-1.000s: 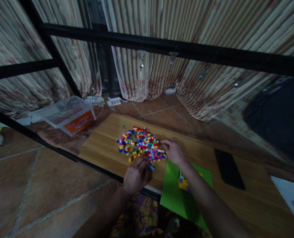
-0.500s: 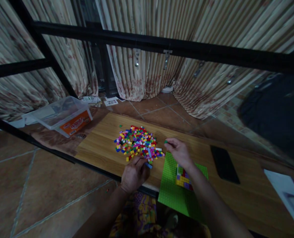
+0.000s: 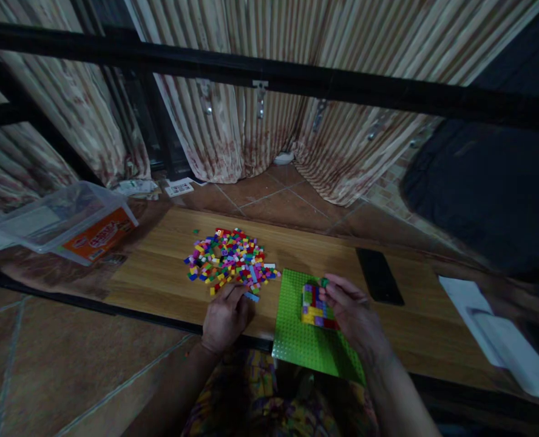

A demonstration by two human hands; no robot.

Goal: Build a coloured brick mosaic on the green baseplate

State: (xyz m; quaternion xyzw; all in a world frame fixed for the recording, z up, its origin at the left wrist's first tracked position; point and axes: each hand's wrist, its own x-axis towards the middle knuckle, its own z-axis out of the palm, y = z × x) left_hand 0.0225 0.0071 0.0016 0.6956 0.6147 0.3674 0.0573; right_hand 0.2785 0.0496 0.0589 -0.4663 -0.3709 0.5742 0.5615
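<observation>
My right hand (image 3: 349,303) pinches a small green toy brick (image 3: 325,282) above the far edge of a block of joined bricks (image 3: 312,312). That block, in yellow, red, purple and other colours, sits on a green studded baseplate (image 3: 292,340); my hand hides its right part. My left hand (image 3: 226,315) rests with curled fingers at the near edge of a heap of loose bricks (image 3: 233,255). Whatever its fingertips hold, if anything, is hidden. Close by its fingers lies a light blue brick (image 3: 252,297).
The wooden board (image 3: 151,267) carries the heap, the baseplate and a black phone (image 3: 379,276). A clear plastic box (image 3: 87,218) with an orange label stands at the left. White objects (image 3: 474,309) lie at the right. A black rail (image 3: 269,70) crosses in front of curtains.
My right hand has carried the green brick from beside the heap to over the joined bricks. My left hand stays at the heap's near edge. The camera view has shifted right.
</observation>
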